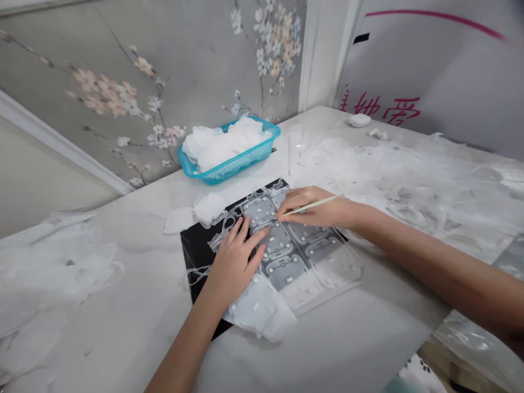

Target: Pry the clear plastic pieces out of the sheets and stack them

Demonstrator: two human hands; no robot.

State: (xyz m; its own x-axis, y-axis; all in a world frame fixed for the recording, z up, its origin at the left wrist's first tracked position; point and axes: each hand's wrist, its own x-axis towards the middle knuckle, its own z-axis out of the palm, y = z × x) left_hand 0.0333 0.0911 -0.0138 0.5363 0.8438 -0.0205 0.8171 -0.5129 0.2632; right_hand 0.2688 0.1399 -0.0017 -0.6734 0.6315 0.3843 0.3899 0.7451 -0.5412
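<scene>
A clear plastic sheet with several rounded outlines and small white pieces (pixel 278 243) lies over a black mat (pixel 198 248) on the white table. My left hand (pixel 236 256) rests on the sheet's left part with its fingers spread. Closed round a thin pale stick (pixel 313 205), my right hand (pixel 309 206) touches the upper middle of the sheet, the stick's tip near the fingertips. A loose translucent white piece (pixel 262 314) lies under my left wrist, over the mat's lower edge.
Behind the mat stands a blue basket (pixel 241 161) full of white pieces. Two white pieces (pixel 208 208) lie left of the mat's top. Piles of clear plastic scraps cover the right (pixel 393 180) and left (pixel 53 273) of the table (pixel 147 327). A wall rises behind.
</scene>
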